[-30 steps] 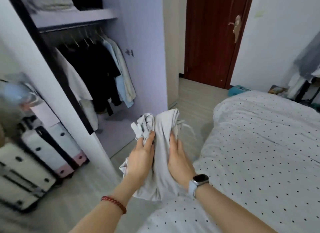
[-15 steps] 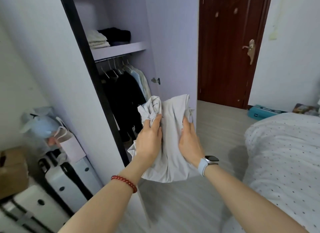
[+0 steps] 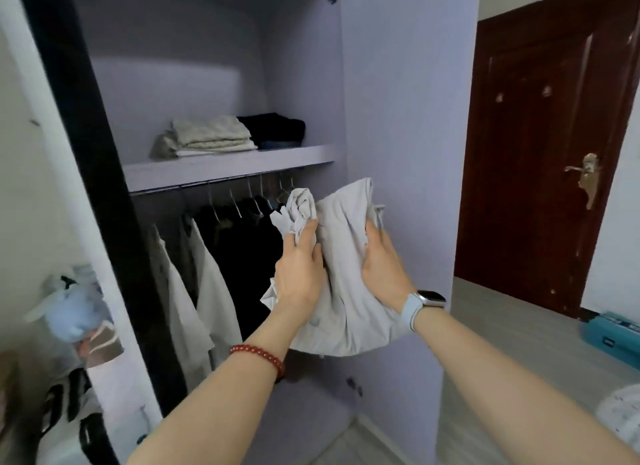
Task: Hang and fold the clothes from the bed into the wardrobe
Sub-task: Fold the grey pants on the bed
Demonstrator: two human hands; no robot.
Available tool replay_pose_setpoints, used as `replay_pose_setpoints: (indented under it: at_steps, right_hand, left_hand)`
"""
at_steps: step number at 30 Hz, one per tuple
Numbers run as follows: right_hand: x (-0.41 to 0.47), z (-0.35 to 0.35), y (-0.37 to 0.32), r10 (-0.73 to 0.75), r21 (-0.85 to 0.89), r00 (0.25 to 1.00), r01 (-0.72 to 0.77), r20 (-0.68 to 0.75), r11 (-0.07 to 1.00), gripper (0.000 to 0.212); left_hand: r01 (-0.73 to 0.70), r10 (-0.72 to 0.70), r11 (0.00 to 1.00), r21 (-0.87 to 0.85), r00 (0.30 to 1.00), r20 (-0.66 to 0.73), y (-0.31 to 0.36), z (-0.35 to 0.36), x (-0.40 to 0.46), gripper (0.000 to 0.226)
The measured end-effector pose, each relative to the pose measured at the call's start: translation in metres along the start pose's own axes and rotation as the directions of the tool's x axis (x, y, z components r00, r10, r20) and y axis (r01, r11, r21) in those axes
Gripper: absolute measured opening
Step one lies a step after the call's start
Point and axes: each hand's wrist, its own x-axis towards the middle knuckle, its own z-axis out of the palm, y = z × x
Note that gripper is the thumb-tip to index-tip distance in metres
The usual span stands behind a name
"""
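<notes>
- Your left hand [image 3: 300,274] and right hand [image 3: 383,269] have their fingertips buried in the grey garment [image 3: 346,284], so their grip is hidden.
- The hanging clothes [image 3: 221,277] run down behind your left forearm.
- The bed [image 3: 620,419] is cut by the lower right frame edge.
- The suitcases [image 3: 65,423], lower left, are blurred and cropped.
- The teal box [image 3: 613,336] is cut at the right edge.

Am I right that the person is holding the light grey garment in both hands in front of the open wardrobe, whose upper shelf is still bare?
Not quite: the head view shows the shelf already holds a cream folded pile and a dark folded pile. The rest stands: left hand and right hand hold the light grey garment.
</notes>
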Motion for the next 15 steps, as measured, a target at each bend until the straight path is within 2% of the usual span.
replay_pose_setpoints:
  at_steps: [6,15]
  right_hand:
    - [0.132,0.001,0.026,-0.051,0.098,0.998,0.055,-0.037,0.994,0.063]
    - [0.296,0.054,-0.013,-0.303,0.294,0.947,0.321,-0.106,0.901,0.071]
  left_hand:
    - [-0.015,0.023,0.998,0.057,0.99,-0.14,0.008,0.028,0.119,0.046]
    - [0.003,0.059,0.986,0.164,0.927,-0.371,-0.036,-0.001,0.261,0.044]
